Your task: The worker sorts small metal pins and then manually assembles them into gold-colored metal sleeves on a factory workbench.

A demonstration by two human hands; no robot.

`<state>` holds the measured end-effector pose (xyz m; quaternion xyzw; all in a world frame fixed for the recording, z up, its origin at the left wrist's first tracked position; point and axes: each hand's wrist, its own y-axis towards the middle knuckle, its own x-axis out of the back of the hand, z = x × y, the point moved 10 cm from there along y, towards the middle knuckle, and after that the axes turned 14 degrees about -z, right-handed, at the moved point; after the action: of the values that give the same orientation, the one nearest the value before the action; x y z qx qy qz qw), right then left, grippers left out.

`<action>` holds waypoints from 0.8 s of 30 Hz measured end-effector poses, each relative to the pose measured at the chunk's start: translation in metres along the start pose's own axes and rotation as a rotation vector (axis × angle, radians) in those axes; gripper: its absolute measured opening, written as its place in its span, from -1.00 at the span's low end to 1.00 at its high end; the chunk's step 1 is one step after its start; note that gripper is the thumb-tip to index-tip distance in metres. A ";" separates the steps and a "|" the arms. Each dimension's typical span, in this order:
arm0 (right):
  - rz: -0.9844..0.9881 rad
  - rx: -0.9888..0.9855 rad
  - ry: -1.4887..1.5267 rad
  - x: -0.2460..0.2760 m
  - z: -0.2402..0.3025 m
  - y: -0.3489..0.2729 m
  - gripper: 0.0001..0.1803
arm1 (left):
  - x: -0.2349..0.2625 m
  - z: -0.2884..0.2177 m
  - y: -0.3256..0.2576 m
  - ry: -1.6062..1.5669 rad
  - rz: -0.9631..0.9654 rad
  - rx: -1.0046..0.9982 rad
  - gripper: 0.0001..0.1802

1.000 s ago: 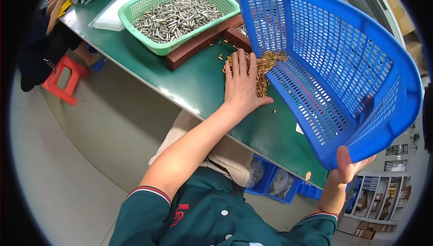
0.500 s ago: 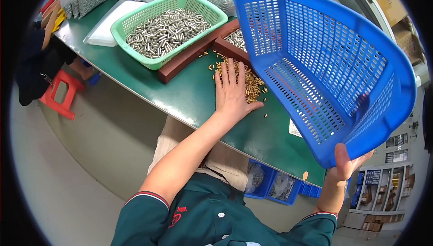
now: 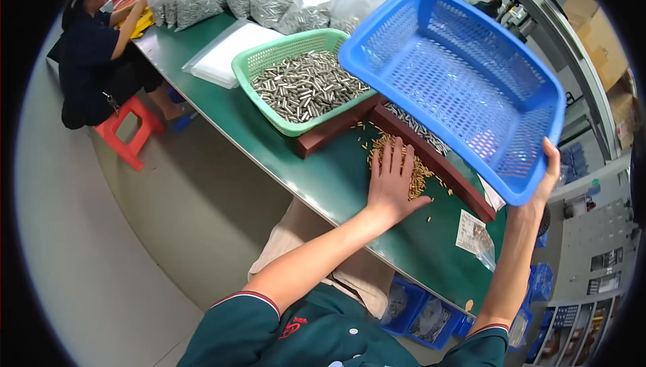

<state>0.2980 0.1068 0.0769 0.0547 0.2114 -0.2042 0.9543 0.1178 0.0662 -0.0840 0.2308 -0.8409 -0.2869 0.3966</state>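
1. While the left hand point(image 3: 390, 192) lies with fingers spread over small, shiny brass-coloured cylinders point(image 3: 420, 182) heaped on a smooth green table point(image 3: 336, 188), the right hand point(image 3: 544, 182) grasps one corner of a perforated blue plastic basket point(image 3: 461, 77), tilted midair.
2. The left hand hides part of the heap; the blue basket hides some right fingers.
3. A green basket point(image 3: 264, 108) holds silvery metal pins point(image 3: 306, 87); clear bags point(image 3: 272, 5) behind hold similar pieces.

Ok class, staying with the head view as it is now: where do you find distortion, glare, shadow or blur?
Head view: the long grey metal frame bows near the dark rim; head view: glare whitens parts of the glossy green tabletop; head view: the smooth grey floor darkens under it; head view: loose gold-coloured metal pieces remain distinguishable.
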 end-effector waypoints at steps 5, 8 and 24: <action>0.135 -0.345 0.040 -0.068 -0.094 0.001 -0.49 | -0.002 -0.002 0.000 0.006 0.054 0.016 0.10; 0.249 -0.528 0.073 -0.114 -0.149 -0.025 -0.43 | -0.003 0.000 -0.003 -0.033 0.046 0.021 0.06; 0.191 -0.561 0.044 -0.144 -0.203 -0.059 -0.24 | -0.011 -0.010 -0.009 -0.210 0.043 -0.062 -0.44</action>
<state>0.0769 0.1445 -0.0468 -0.1870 0.2739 -0.0457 0.9423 0.1339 0.0634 -0.0904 0.1691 -0.8732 -0.3268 0.3194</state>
